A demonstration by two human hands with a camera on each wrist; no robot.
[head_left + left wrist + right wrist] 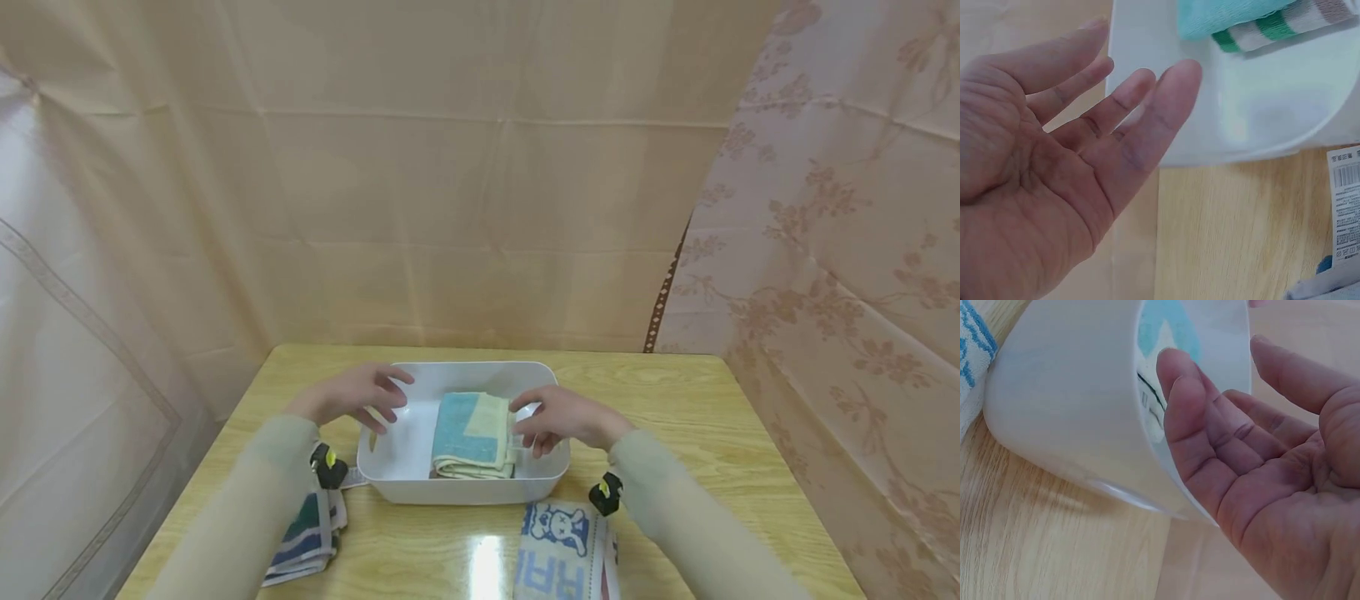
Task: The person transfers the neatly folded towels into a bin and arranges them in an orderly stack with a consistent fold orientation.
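Note:
A white plastic bin [397, 467] stands in the middle of the wooden table [675, 400]. In it lies a folded teal and cream towel [471, 432]. My left hand [371, 398] hovers over the bin's left rim with its fingers spread and nothing in it. In the left wrist view the palm [1085, 156] is open above the bin's corner [1260, 106], with the teal towel [1235, 15] beyond it. My right hand [553, 421] is at the bin's right rim, fingers loosely bent, holding nothing. The right wrist view shows this hand [1254, 462] beside the bin's outer wall [1066, 406].
A folded towel with dark blue and green stripes [307, 537] lies at the front left of the table. A white and blue towel with a bear print [566, 550] lies at the front edge, just before the bin. Beige and floral curtains close in the back and sides.

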